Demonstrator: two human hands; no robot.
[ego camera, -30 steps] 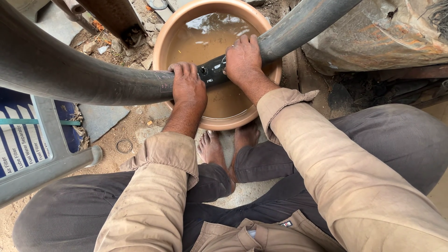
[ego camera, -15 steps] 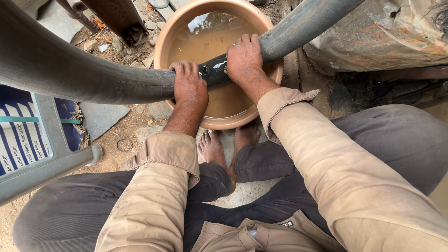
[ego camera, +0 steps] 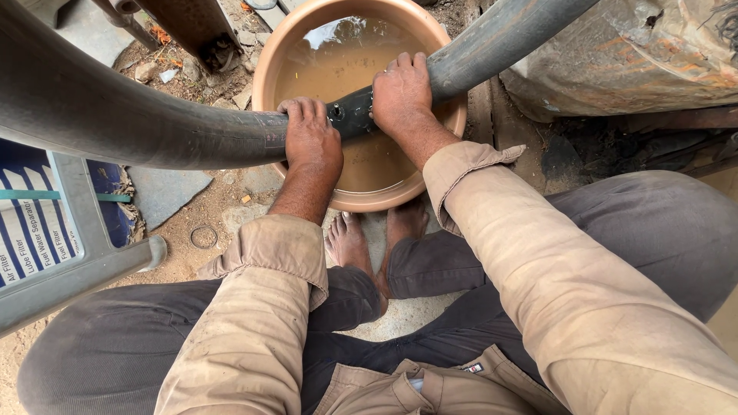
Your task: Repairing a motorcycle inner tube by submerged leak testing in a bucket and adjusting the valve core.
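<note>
**Both hands clamped on a rubber tube over a basin of muddy water**

Nearest to me, the person sits low on the dirt ground (ego camera: 192,204), knees spread wide in dark grey trousers (ego camera: 115,361), tan sleeves (ego camera: 254,307) rolled back at the cuffs. Their bare feet (ego camera: 369,242) are drawn together on a pale patch of ground, toes touching the near rim of the basin.

A step further out, the left hand (ego camera: 311,138) is curled down over the top of a thick grey-black rubber tube (ego camera: 138,123), fingers wrapped over its far side in a firm grip. The right hand (ego camera: 400,92) grips the same tube just beside it, fingers folded over the top. Between the two hands shows a short, wet, darker stretch of the tube, with a small valve (ego camera: 336,112) standing out of it close to the left hand's fingers. This stretch lies across the middle of the basin and dips into the water.

The tube sweeps away from the hands on both sides, fat toward the left edge, rising to the upper right.

Under it sits the round terracotta-coloured basin (ego camera: 265,69), filled with cloudy brown water (ego camera: 338,65).

Off to the left stands a grey plastic crate (ego camera: 84,253); a small ring (ego camera: 204,236) lies on the dirt near it. At far right rests a dusty, wrapped bulky thing (ego camera: 638,54).
</note>
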